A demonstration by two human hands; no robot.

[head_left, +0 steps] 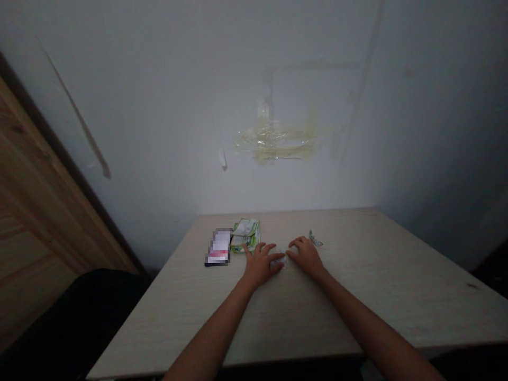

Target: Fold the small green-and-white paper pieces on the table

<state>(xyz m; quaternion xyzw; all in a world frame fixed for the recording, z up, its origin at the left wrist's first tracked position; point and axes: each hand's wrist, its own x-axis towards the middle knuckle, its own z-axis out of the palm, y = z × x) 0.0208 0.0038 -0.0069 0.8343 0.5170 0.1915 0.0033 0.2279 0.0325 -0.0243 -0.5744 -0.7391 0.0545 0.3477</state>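
Pale wooden table [377, 275] against scuffed white wall [159, 106]

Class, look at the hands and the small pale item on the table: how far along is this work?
Done: nothing clearly finished. In hand: left hand and right hand both rest on a small pale item, too blurred to identify. Untouched: green packet, phone and small wrapper scrap on the table.

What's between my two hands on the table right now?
In the head view, a small pale, clear-looking item lies between the left hand and right hand, fingertips touching it. What it is can't be told.
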